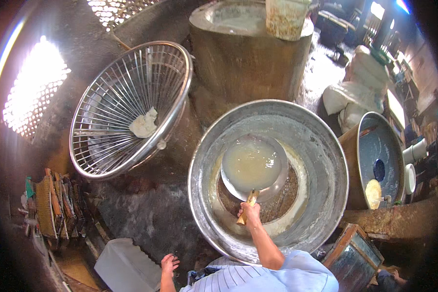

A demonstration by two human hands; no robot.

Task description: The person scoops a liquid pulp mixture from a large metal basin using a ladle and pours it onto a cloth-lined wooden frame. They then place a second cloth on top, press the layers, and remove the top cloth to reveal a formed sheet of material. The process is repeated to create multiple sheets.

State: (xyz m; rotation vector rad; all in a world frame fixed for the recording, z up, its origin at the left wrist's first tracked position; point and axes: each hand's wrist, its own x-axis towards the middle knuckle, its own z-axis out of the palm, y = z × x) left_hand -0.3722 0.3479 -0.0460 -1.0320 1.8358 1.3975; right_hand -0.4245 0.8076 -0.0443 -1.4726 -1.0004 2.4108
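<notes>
My right hand (250,214) is closed round the short wooden handle of a large metal ladle (229,181). Cloudy yellowish liquid (253,160) fills the ladle's round bowl. All of this is inside a wide, deep metal vat (326,155), whose inner wall carries pale residue. Under the ladle, a brown woven-looking surface (277,204) shows, with pale liquid round its edge. My left hand (169,265) hangs outside the vat at the lower left, fingers loosely apart and holding nothing. A light grey block-shaped object (126,265) lies beside it.
A slatted metal basket (124,63) at the left holds a white lump (144,124). Beyond the vat stands a big round tub (248,63) with a stained bucket (286,19) on it. At the right are another vat (380,141), pale sacks (355,97) and a wood-framed box (353,258).
</notes>
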